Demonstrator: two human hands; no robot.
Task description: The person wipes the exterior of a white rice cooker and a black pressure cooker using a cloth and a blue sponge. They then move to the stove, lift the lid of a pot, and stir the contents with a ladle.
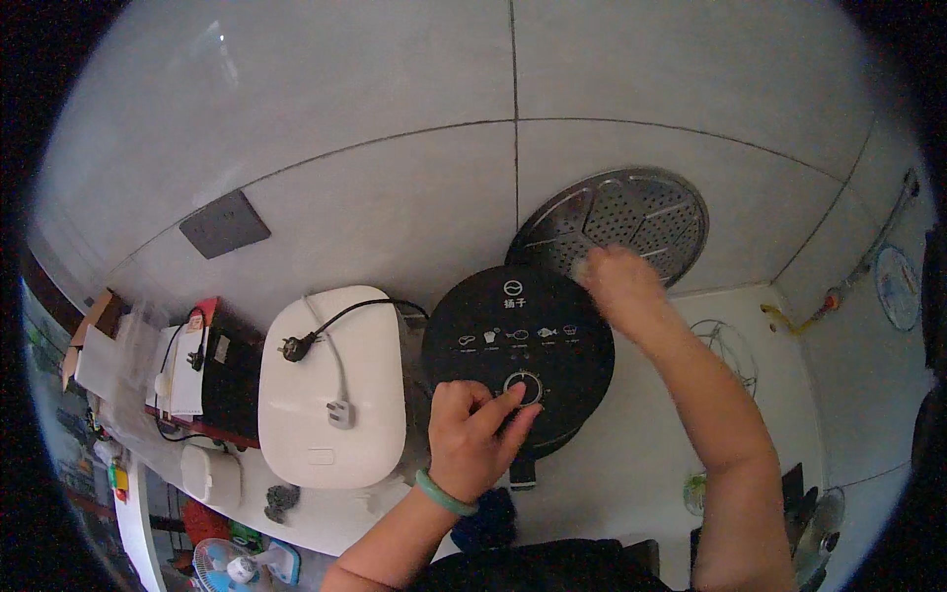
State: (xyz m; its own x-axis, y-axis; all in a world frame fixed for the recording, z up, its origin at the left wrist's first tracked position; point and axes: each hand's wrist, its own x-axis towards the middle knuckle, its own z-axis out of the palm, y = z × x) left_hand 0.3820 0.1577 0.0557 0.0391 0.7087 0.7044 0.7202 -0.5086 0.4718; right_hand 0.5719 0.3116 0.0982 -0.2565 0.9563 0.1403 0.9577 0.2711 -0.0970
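A round black air fryer [473, 355] stands on the white countertop before me, with a row of food icons and a dial [522, 388] on its top; its handle points towards me. My left hand [473, 436], with a green bangle at its wrist, has its fingertips at the dial's near edge. At the fryer's far right edge is my right hand [625, 285], blurred, its fingers curled; something pale shows at the fingertips, too unclear to name. Behind that hand a perforated round metal steamer plate [644, 214] leans on the tiled wall.
Left of the fryer stands a white rice cooker [333, 436] with two plugs on its lid. Papers and a black box [233, 385] lie farther left, near a steel-wool scourer [281, 502]. A wire rack [721, 351] and a glass pot lid [821, 525] are at the right.
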